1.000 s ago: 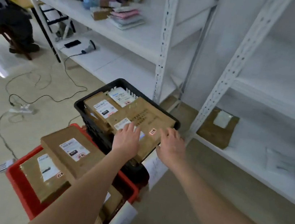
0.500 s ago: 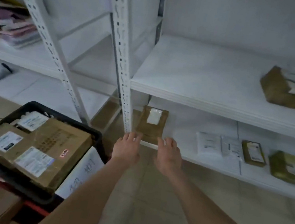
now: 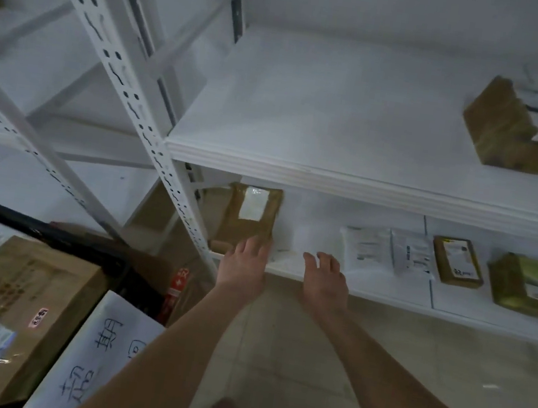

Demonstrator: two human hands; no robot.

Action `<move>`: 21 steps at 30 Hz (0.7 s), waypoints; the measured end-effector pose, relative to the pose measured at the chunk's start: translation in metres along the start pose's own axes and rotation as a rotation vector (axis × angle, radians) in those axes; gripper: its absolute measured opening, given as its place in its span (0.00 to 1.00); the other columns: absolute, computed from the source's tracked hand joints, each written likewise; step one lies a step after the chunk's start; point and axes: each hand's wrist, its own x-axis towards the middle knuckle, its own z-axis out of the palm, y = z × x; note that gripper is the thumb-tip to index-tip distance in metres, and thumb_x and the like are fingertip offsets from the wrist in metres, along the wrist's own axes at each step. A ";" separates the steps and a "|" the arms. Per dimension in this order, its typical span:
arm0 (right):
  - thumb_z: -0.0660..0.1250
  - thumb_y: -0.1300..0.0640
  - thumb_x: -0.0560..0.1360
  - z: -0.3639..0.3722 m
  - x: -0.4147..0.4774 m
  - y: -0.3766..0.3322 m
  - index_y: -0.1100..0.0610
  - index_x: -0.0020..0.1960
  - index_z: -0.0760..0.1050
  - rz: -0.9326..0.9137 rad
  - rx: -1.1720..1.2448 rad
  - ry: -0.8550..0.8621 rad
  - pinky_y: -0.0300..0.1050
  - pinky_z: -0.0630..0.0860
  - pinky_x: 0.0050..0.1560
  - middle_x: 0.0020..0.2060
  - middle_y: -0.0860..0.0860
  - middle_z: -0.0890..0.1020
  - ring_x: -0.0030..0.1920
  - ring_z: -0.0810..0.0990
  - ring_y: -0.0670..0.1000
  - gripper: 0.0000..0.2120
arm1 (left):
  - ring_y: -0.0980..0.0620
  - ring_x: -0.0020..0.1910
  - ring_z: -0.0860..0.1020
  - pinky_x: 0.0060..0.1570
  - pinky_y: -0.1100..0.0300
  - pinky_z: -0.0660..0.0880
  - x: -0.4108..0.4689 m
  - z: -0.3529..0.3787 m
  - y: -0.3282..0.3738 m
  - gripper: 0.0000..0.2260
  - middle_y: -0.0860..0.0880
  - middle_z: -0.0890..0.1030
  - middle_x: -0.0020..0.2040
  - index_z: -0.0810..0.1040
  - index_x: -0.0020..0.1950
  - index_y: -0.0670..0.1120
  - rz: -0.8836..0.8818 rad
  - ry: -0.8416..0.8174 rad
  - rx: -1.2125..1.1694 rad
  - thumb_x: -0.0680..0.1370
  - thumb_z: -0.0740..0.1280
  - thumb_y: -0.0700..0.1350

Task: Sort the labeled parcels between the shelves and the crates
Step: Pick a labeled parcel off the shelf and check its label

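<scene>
A flat brown parcel point(image 3: 248, 216) with a white label lies at the left end of the lower shelf point(image 3: 386, 294). My left hand point(image 3: 244, 266) reaches to its near edge, fingers spread and touching it. My right hand point(image 3: 325, 282) hovers open over the shelf's front edge just to the right, holding nothing. A black crate point(image 3: 49, 230) at the lower left holds a large brown box point(image 3: 25, 304) with white labels.
Further right on the lower shelf lie two white mailers point(image 3: 388, 253), a small brown box point(image 3: 458, 261) and a greenish parcel point(image 3: 522, 284). The upper shelf point(image 3: 308, 112) carries brown boxes point(image 3: 520, 128) at far right. A perforated white upright point(image 3: 163, 161) stands left of my hands. A handwritten sheet point(image 3: 101, 356) leans on the crate.
My view swung from the crates to the shelving. Both hands left the boxes in the black crate and moved forward to the lower shelf, the left one reaching the brown parcel.
</scene>
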 end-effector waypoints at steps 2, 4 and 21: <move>0.60 0.60 0.76 0.018 0.018 -0.007 0.54 0.76 0.53 0.013 0.019 -0.031 0.51 0.59 0.71 0.76 0.56 0.55 0.75 0.52 0.57 0.31 | 0.46 0.67 0.67 0.61 0.51 0.71 0.015 0.017 -0.014 0.26 0.46 0.64 0.68 0.61 0.71 0.48 -0.004 -0.027 -0.008 0.76 0.66 0.47; 0.61 0.58 0.76 0.038 0.038 -0.014 0.53 0.76 0.54 0.032 0.034 -0.042 0.51 0.60 0.71 0.75 0.55 0.55 0.75 0.52 0.57 0.31 | 0.46 0.68 0.66 0.62 0.51 0.71 0.030 0.035 -0.029 0.26 0.47 0.64 0.69 0.61 0.72 0.48 -0.009 -0.061 -0.015 0.76 0.66 0.48; 0.64 0.52 0.76 0.167 0.206 -0.051 0.54 0.74 0.57 0.205 0.464 -0.079 0.53 0.71 0.60 0.68 0.55 0.65 0.65 0.69 0.58 0.30 | 0.41 0.65 0.70 0.62 0.46 0.72 0.190 0.157 -0.135 0.27 0.42 0.64 0.70 0.57 0.74 0.45 -0.193 -0.137 -0.227 0.78 0.64 0.48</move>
